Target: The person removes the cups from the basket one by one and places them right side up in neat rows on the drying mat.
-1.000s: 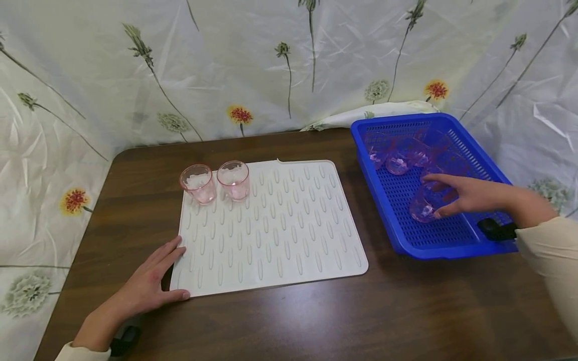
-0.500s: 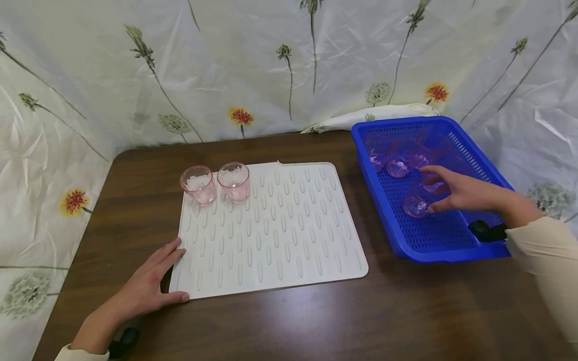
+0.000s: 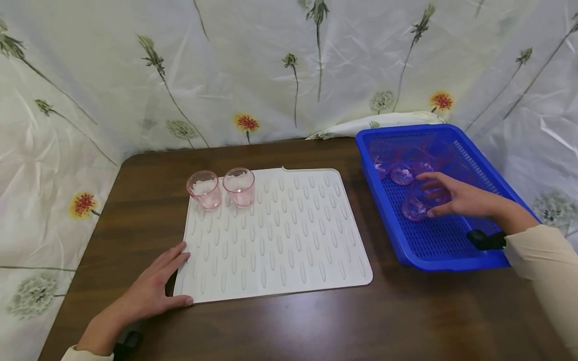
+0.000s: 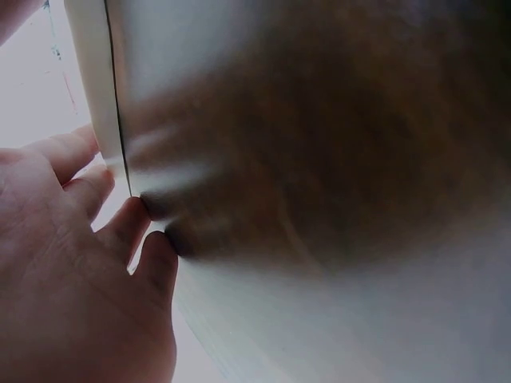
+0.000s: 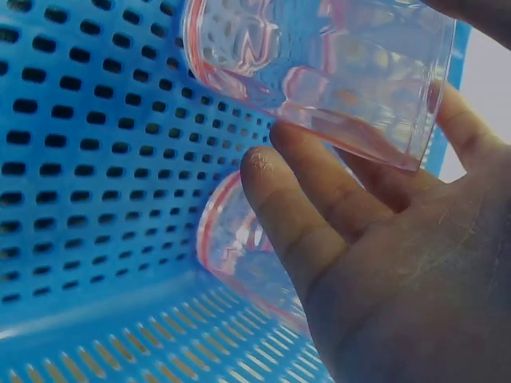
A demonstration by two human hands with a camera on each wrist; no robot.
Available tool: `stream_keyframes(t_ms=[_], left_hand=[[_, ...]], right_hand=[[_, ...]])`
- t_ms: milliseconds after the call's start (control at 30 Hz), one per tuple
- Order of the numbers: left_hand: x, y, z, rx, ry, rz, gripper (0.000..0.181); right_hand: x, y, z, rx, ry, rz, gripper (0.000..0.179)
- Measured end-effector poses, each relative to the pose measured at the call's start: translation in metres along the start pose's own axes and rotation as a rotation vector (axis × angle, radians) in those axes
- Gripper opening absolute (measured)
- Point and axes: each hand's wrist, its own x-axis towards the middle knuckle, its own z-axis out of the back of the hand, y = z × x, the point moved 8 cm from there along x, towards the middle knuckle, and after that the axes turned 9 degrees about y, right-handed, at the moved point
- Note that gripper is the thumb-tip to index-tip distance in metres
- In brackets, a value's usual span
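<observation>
We see a pink glass inside the blue basket, near its left edge, with the right hand's thumb and fingers curved round it in a partly open grip. More pink glasses crowd the basket's far edge; they overlap, so we cannot count them, and one sits just beyond the gripping fingers. Left of the basket, a white ridged mat lies on the brown surface, carrying two upright pink tumblers at its far left corner. The left hand, fingers spread, holds nothing and touches the mat's near left corner. A flowered cloth hangs behind the surface's far edge.
</observation>
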Motion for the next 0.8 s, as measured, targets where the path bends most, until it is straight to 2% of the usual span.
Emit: stream_keyframes(t_ms=[267,533,800], left_hand=[[0.0,0.002,-0.001,-0.007,0.014,0.018,0.094],[0.002,0.002,-0.002,0.005,0.008,0.01,0.094],[-0.001,0.003,0.0,0.008,-0.007,0.012,0.094]], right_hand=[[0.001,-0.004,0.001,0.044,0.021,0.044,0.086],[0.004,-0.012,0.0,0.087,0.027,0.033,0.085],[0.009,-0.012,0.0,0.113,0.034,0.065,0.086]])
